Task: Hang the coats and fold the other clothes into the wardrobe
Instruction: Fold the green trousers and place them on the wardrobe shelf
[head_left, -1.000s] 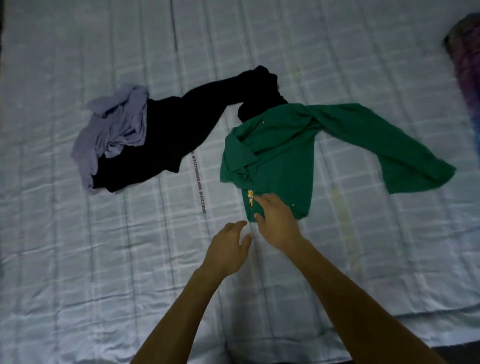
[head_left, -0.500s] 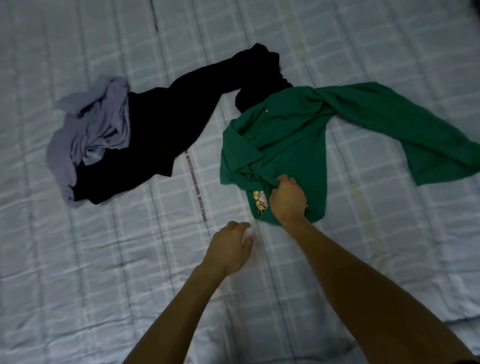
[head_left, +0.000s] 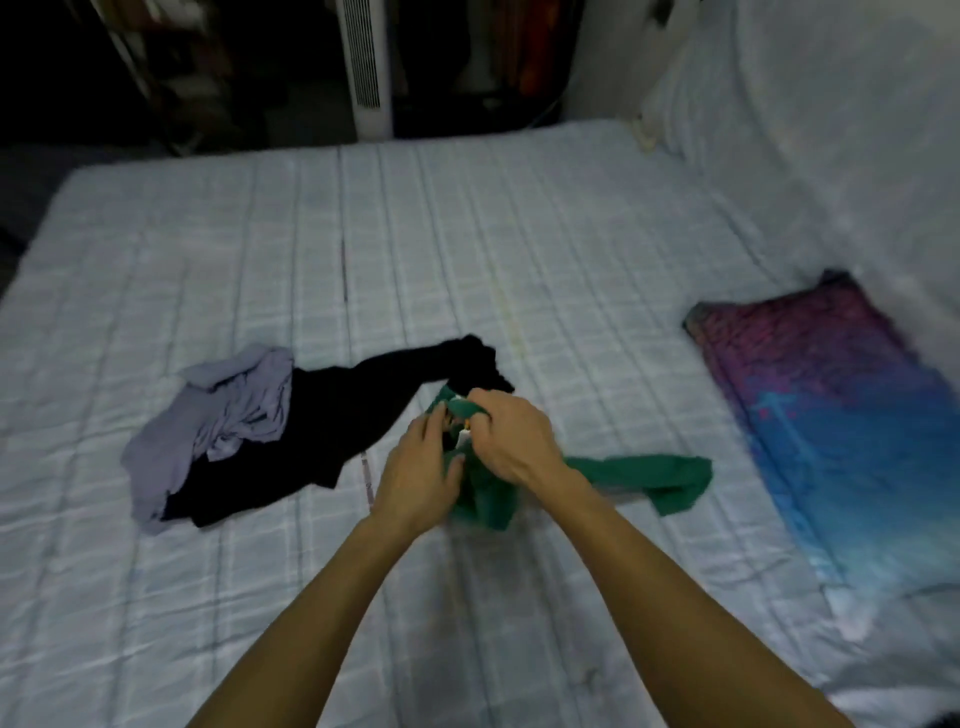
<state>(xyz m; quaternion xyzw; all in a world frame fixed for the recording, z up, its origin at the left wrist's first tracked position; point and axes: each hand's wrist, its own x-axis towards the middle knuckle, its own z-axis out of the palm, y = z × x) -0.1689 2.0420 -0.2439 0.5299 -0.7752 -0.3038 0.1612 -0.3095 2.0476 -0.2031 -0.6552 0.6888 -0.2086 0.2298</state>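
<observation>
Both hands meet over the middle of the bed, bunched into the same piece of clothing. The right hand (head_left: 511, 436) has its fingers curled tightly round the gathered top of the green shirt (head_left: 649, 475), knuckles up. The left hand (head_left: 415, 478) sits just beside it and a little lower, with its thumb pressed on the front of the cloth and its fingers reaching in behind, so it too has a pinch on the fabric. A small white tag (head_left: 462, 438) shows in the gap between the two hands. The shirt hangs crumpled below the grip, and one long part of it trails off to the right, its end lying on the pale checked sheet (head_left: 519, 234). Just behind the hands, a black garment (head_left: 332, 415) lies stretched across the sheet, its far end close to the raised green cloth. A crumpled lavender garment (head_left: 218, 415) rests against the black one's left side and partly on top of it. Well off to the right lies a pillow (head_left: 841, 415) in purple and blue. Past the far edge of the bed stands a tall white fan (head_left: 366, 67). Around it the room is dark and too blurred to make out.
</observation>
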